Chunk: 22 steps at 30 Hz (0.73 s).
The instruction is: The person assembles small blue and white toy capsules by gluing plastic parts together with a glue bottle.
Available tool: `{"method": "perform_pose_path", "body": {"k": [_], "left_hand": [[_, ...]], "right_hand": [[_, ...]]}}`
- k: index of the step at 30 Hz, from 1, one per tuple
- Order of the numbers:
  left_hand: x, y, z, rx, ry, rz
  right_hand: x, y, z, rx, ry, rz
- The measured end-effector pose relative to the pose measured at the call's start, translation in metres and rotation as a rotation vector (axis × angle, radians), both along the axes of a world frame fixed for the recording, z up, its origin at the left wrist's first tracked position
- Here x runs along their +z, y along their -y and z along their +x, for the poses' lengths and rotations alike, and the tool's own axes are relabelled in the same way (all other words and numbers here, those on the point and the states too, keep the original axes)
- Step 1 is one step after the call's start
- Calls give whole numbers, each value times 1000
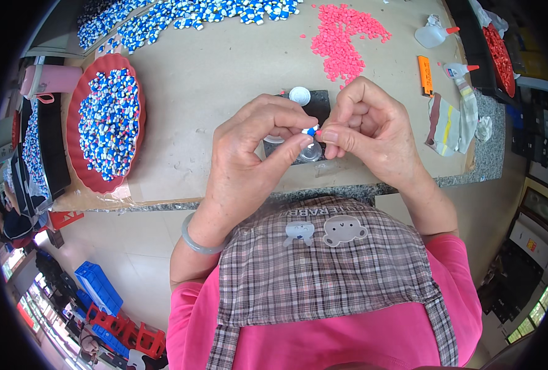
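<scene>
Between the thumb and forefinger of my left hand (pixel 246 139) is a small blue-and-white piece (pixel 311 131). My right hand (pixel 376 132) pinches a tiny pink piece (pixel 319 132) right against it; whether the two are joined is too small to tell. Both hands hover over a dark square mat (pixel 321 100) near the table's front edge. On that mat lie a round white lid (pixel 299 95) and a small clear round dish (pixel 311 152). Another pale round item (pixel 273 139) is partly covered by my left hand.
At left stands a red scalloped bowl (pixel 74 117) full of blue-and-white pieces. More such pieces (pixel 224 11) lie along the back, beside a heap of pink pieces (pixel 347 37). At right are two red-tipped glue bottles (pixel 431 36), an orange box (pixel 425 75) and a striped cloth (pixel 450 126).
</scene>
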<state>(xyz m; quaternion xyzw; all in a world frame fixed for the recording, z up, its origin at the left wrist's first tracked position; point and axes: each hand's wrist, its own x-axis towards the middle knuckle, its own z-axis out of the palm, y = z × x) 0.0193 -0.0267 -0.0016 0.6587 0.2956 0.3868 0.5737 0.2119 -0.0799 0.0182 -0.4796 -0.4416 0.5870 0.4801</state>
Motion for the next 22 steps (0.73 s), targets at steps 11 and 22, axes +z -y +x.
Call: {"method": "perform_pose_path", "body": {"k": [11, 22], "left_hand": [[0, -1, 3, 56, -161, 274], [-2, -44, -85, 510, -307, 333]], "right_hand": [[-15, 7, -14, -178, 482, 269], [-53, -4, 68, -313, 894, 220]]}}
